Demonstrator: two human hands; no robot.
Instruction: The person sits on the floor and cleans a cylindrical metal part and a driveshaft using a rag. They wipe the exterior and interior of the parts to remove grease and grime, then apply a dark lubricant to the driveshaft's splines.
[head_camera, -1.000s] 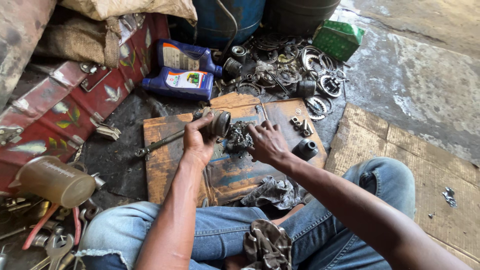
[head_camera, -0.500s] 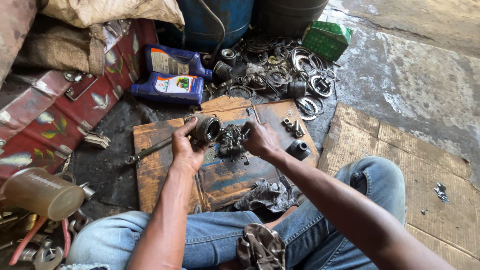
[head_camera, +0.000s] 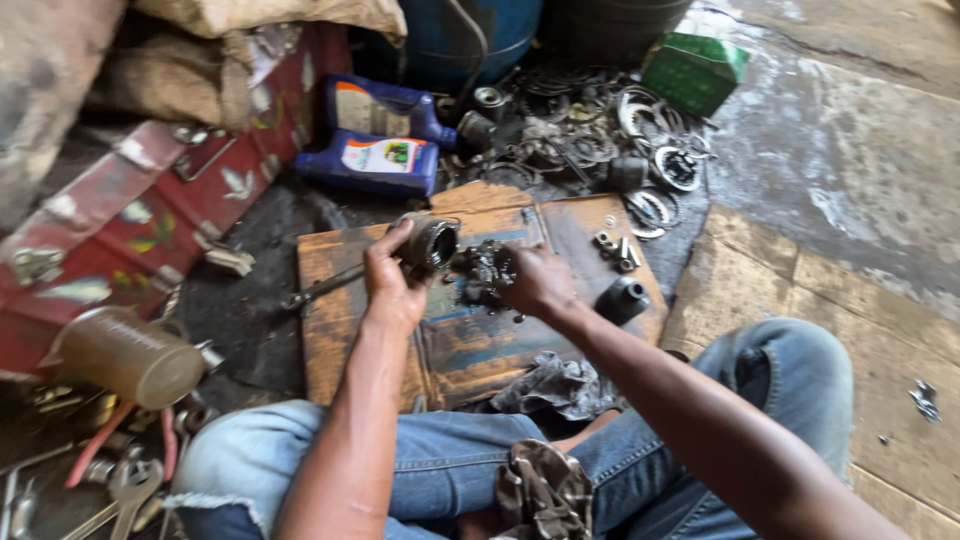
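Sitting on the floor with jeans-clad legs drawn in, the person works over a worn wooden board (head_camera: 480, 345). The left hand (head_camera: 388, 285) is wrapped around a dirty metal cup (head_camera: 430, 243), a short hollow cylinder tilted so its open mouth faces the right hand; what lies inside is too dark to tell. The right hand (head_camera: 538, 283) is closed over a greasy black gear cluster (head_camera: 487, 272), which sits just beside the cup, between both hands and above the board.

Left of the left hand a long wrench (head_camera: 322, 288) lies across the board's edge. Right of the right hand stand a black round part (head_camera: 621, 299) and a few small bolts (head_camera: 617, 250). Beyond the hands lie two blue oil bottles (head_camera: 375, 160) on their sides, capped, next to a heap of metal rings and bearings (head_camera: 610, 140) and a green box (head_camera: 694, 71). Near the left elbow sits a cloudy plastic jug (head_camera: 125, 355), its contents unclear. A dirty rag (head_camera: 555, 385) lies below the right wrist.
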